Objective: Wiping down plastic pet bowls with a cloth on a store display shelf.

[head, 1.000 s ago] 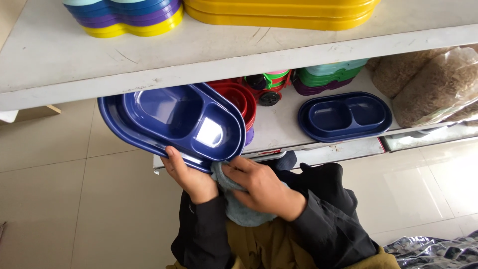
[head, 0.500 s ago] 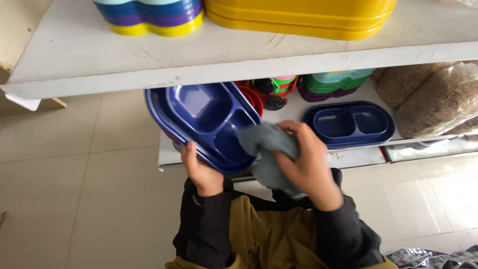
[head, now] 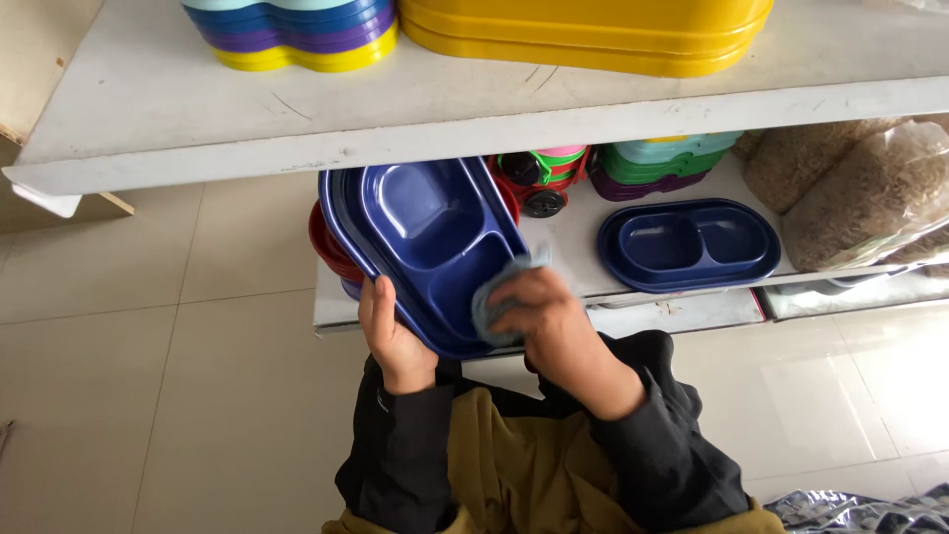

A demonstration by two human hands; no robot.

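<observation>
The left hand grips the near rim of the tilted blue double bowl; the right hand, clenched on a grey cloth, presses inside its nearer compartment.

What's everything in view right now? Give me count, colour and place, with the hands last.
double bowl in hand: one, dark blue, tilted at the lower shelf's edge
cloth: one, grey-blue, pressed into that bowl
second double bowl: one, dark blue, flat on the lower shelf
yellow tub: one, upper shelf
stacked dishes: several, blue, purple, yellow, upper shelf
green and purple stack: lower shelf, back
clear bags: brown contents, lower shelf, right
left hand: grips the held bowl's rim
right hand: holds the cloth
</observation>
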